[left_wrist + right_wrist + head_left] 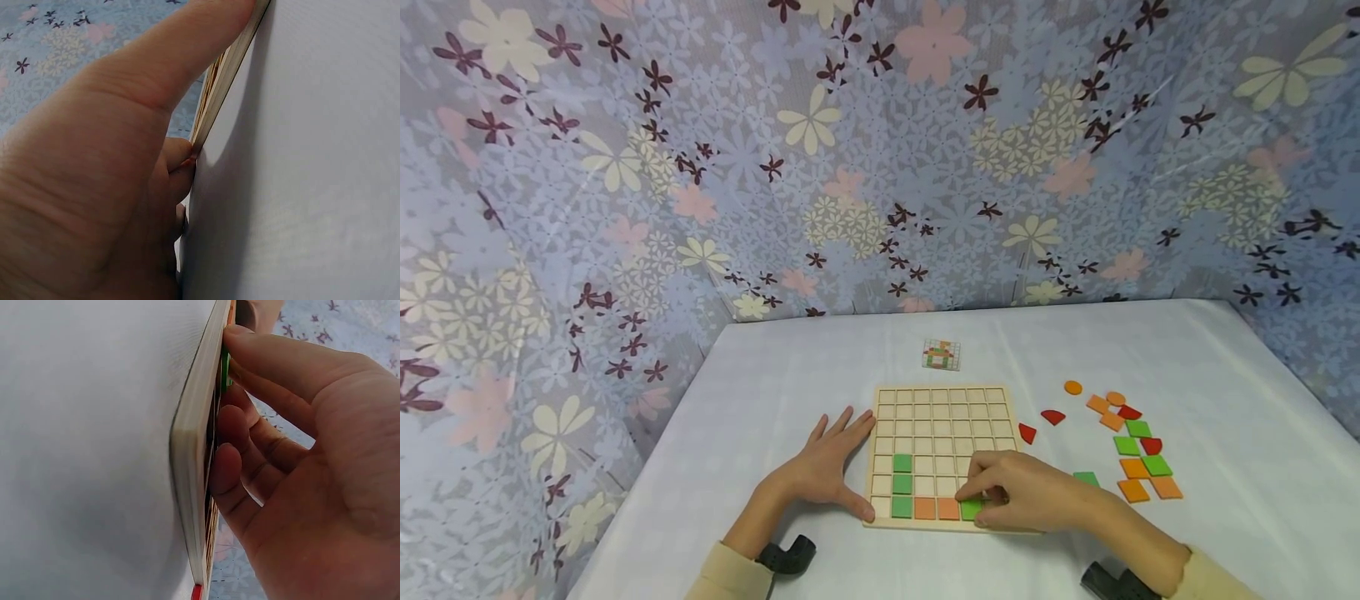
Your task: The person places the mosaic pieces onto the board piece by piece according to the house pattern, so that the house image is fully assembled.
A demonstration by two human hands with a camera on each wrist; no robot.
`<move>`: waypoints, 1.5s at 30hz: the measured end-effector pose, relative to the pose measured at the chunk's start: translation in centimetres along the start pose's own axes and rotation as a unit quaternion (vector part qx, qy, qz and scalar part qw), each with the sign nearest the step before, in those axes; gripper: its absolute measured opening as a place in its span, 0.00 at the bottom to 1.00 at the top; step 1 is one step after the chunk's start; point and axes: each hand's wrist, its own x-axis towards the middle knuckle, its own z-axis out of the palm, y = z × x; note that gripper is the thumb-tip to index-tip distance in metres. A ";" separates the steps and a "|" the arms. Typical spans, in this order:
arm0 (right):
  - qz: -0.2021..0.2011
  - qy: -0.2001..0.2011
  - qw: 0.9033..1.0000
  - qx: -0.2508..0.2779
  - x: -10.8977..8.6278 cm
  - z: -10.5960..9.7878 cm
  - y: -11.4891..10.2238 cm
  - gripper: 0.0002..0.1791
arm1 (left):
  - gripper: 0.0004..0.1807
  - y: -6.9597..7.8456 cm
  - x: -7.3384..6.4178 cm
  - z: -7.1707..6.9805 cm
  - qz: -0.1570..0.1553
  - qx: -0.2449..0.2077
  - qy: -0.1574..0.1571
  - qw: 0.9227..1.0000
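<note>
So we're pinching a bright green tile [971,510] along the board's [942,428] front edge, right hand [1033,492], and touching its left edge, left hand [826,467] fingers spread.

A floral backdrop [880,183], blue-grey with cream, pink and maroon blossoms, rose behind and along both sides of a table [775,375] covered in white cloth [670,517], where soft shadows fell.

Pale wooden grid board [942,429] lies flat; light-green tile [971,510] at its near row, beside orange tiles [948,509].
</note>
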 end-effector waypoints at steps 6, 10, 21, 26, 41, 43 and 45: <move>-0.008 0.004 1.000 -0.005 -0.1 -0.4 0.2 0.14 | 0.76 -0.1 0.0 0.1 -0.010 0.008 -0.004 1.000; 0.009 0.015 1.000 0.007 -0.4 -1.1 0.6 0.14 | 0.77 0.0 -0.1 0.1 -0.013 0.000 -0.007 1.000; 0.052 0.066 0.996 -0.022 -3.0 -3.4 2.9 0.11 | 0.76 0.0 0.0 0.2 -0.008 0.007 -0.006 1.000; 0.064 0.106 0.991 -0.046 -4.3 -4.4 4.4 0.12 | 0.76 0.1 -0.1 0.0 -0.010 0.004 -0.006 1.000; 0.169 0.137 0.976 0.011 -9.1 -7.6 7.8 0.22 | 0.76 0.1 0.0 0.0 -0.011 -0.003 -0.008 1.000; 0.185 0.141 0.973 0.000 -9.3 -8.0 7.9 0.23 | 0.76 0.1 0.0 0.1 -0.013 0.000 -0.008 1.000; 0.196 0.144 0.970 -0.015 -9.5 -8.3 8.1 0.24 | 0.76 0.1 0.0 0.0 -0.016 0.002 -0.007 1.000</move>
